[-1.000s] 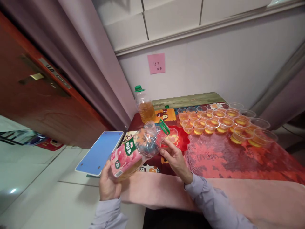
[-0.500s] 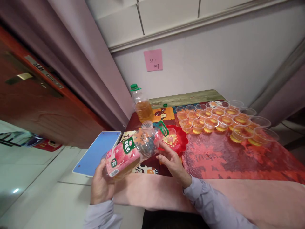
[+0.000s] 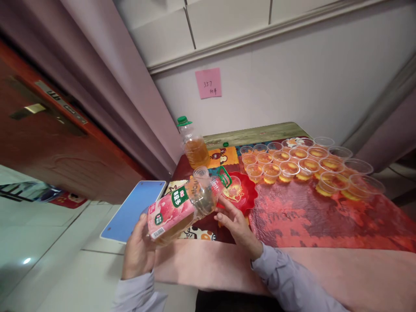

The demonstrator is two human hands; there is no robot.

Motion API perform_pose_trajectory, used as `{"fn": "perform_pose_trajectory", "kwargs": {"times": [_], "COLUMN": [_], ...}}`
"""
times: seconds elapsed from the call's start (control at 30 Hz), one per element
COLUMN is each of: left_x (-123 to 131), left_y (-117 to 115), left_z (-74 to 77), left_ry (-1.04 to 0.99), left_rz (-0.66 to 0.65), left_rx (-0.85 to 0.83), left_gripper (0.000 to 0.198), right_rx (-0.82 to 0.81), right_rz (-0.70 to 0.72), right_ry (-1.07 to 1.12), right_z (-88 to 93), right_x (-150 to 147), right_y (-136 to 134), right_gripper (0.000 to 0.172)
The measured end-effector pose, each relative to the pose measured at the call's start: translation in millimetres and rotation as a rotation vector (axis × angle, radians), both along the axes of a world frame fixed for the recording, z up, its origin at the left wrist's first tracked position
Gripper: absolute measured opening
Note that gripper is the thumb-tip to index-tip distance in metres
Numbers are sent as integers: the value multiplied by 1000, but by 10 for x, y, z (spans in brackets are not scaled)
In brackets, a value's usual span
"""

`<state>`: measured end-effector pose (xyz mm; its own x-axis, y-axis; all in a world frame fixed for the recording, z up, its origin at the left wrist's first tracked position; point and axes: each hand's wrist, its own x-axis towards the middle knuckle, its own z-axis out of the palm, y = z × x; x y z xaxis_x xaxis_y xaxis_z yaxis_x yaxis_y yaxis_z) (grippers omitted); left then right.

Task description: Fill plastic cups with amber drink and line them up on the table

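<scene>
My left hand [image 3: 138, 249] grips the base of a clear juice bottle [image 3: 183, 206] with a pink label, tipped so that its open mouth points right and slightly up. A little amber juice lies in its lower side. My right hand [image 3: 234, 225] supports the bottle under its neck, fingers curled against it. The bottle's mouth, with a green ring, hangs over a small clear cup [image 3: 233, 185] standing on a red patch of the tablecloth [image 3: 292, 216].
Several clear cups of amber juice [image 3: 292, 162] stand in rows at the table's back right. A second bottle with a green cap [image 3: 194, 145] stands at the back left. A blue tablet [image 3: 133, 210] overhangs the left edge. A loose green cap [image 3: 225, 144] lies behind.
The bottle and both hands have shifted slightly left and lower in view; the tilt is nearly the same. The cups have not moved.
</scene>
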<state>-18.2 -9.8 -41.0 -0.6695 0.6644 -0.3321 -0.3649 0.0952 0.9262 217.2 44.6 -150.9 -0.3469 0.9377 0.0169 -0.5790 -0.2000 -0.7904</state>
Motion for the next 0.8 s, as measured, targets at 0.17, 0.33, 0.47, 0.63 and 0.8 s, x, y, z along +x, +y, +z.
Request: {"fn": "perform_pose_trajectory", "kwargs": {"times": [0.17, 0.33, 0.47, 0.63, 0.8], "left_x": [17, 19, 31, 63, 83], "left_y": [14, 32, 48, 66, 81], "left_z": [30, 60, 93, 132, 165], "left_ry": [51, 64, 69, 102, 110], "left_rz": [-17, -19, 4, -3, -26], "left_rx": [4, -17, -31, -29, -39], "left_gripper": [37, 40, 37, 42, 40], "right_rx": [-14, -31, -32, -29, -27], "right_rz": [0, 12, 23, 31, 30], "right_ry": [-2, 12, 30, 26, 29], "right_z": [-24, 52, 120, 145, 147], "right_x": [-5, 23, 41, 49, 39], "right_y": [4, -10, -22, -26, -20], "right_gripper": [81, 75, 75, 75, 75]}}
